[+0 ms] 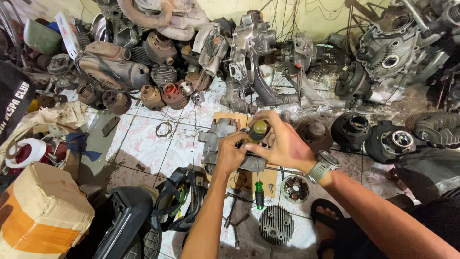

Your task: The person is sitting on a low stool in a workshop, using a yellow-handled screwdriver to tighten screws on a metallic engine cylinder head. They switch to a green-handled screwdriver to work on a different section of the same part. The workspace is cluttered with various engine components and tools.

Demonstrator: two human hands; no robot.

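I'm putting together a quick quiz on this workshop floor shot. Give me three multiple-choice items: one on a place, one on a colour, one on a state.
1. Where does the finned cylinder head lie?
A. On the floor below the hands, near the sandalled foot
B. On top of the cardboard box
C. Against the back wall

2. What colour is the handle of the screwdriver lying on the floor?
A. Red
B. Green and black
C. White

3. What is the right hand doing?
A. Resting flat on the tiles
B. Hanging free in the air
C. Gripping a yellow-handled tool over the engine casing

Answers: 1 A, it sits on the tiles beside the foot. 2 B, green handle with black bands. 3 C, the fingers wrap the handle while the left hand steadies the casing.
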